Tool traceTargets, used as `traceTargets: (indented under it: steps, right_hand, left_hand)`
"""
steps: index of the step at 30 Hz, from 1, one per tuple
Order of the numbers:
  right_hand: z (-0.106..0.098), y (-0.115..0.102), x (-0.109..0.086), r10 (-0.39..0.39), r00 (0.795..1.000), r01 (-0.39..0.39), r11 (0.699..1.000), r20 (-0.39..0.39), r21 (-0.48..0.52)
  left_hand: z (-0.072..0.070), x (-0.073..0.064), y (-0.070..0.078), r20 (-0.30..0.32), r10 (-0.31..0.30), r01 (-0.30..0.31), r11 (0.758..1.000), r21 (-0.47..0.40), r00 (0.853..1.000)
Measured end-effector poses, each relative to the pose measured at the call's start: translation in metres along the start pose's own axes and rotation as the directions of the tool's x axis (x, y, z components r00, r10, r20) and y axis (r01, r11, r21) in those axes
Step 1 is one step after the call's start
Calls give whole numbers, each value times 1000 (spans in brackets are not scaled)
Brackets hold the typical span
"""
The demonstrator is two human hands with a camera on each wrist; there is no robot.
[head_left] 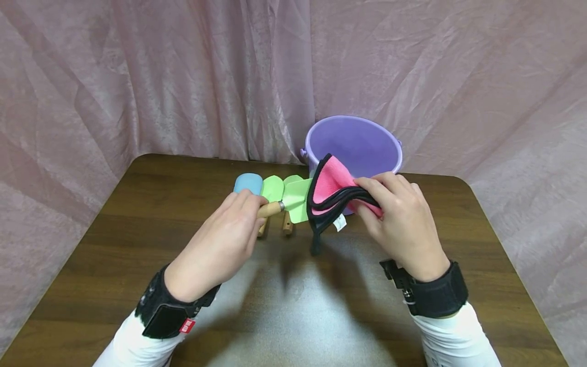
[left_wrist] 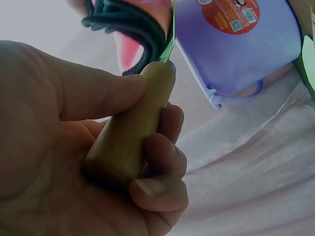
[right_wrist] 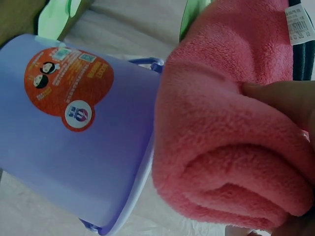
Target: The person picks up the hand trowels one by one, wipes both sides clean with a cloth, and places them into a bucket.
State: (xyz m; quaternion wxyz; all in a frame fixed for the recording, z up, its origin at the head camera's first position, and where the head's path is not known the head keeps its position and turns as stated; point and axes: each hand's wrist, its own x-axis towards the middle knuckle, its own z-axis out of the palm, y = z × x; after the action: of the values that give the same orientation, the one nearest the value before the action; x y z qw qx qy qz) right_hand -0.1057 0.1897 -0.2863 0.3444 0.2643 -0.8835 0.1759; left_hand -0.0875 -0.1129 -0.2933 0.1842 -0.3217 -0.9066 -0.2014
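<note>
White sleeves (head_left: pixel 454 336) are covering both forearms nearest the camera, and black wrist straps (head_left: pixel 435 293) are wrapping both wrists, the left one showing a small red tag (head_left: pixel 187 326). Just beyond, the left hand (head_left: pixel 224 234) is gripping the wooden handle of a light-green garden trowel (head_left: pixel 297 201); the left wrist view is showing its thumb pressing one side while the other fingers are curling round the opposite side. The trowel is sitting above the table, its blade pointing toward the right hand (head_left: pixel 405 221). That hand is pinching a folded pink fleece towel (head_left: pixel 335 178) with black edging, its thumb underneath and its fingers on top. The towel is hanging in front of the bucket, overlapping the blade's tip in the head view; whether the two are touching, I cannot tell. A white care label (head_left: pixel 340 223) is dangling from the towel's lower side.

Behind the trowel, two more light-green tools (head_left: pixel 272 187) with wooden handles are lying on the tabletop, and a blue tool head (head_left: pixel 248 182) is showing beside them, partly hidden by the left hand. Farther back, a lilac bucket (head_left: pixel 354 142) is standing upright near the far edge of the brown wood-grain table (head_left: pixel 137 255), an orange-red sticker (right_wrist: pixel 69 86) marking its side. Pink velvety curtains (head_left: pixel 183 76) are hanging behind everything.
</note>
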Motion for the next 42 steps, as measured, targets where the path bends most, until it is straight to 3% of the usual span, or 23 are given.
traceTargets:
  steps: [14, 23, 31, 42]
  right_hand:
    - [12, -8, -3, 34, 999, -32, 994, -12, 100]
    - [23, -14, -4, 78, 996, -72, 982, -31, 177]
    - [28, -17, -4, 110, 994, -102, 970, -21, 220]
    - [33, -27, -7, 158, 987, -156, 949, 15, 274]
  left_hand:
    - [11, 3, 6, 2, 1, -1, 1000, -25, 1000]
    - [17, 5, 9, 30, -46, 48, 997, -56, 998]
    - [25, 6, 12, -26, -29, 28, 998, -55, 999]
    - [29, 6, 15, -40, -85, 81, 992, -98, 996]
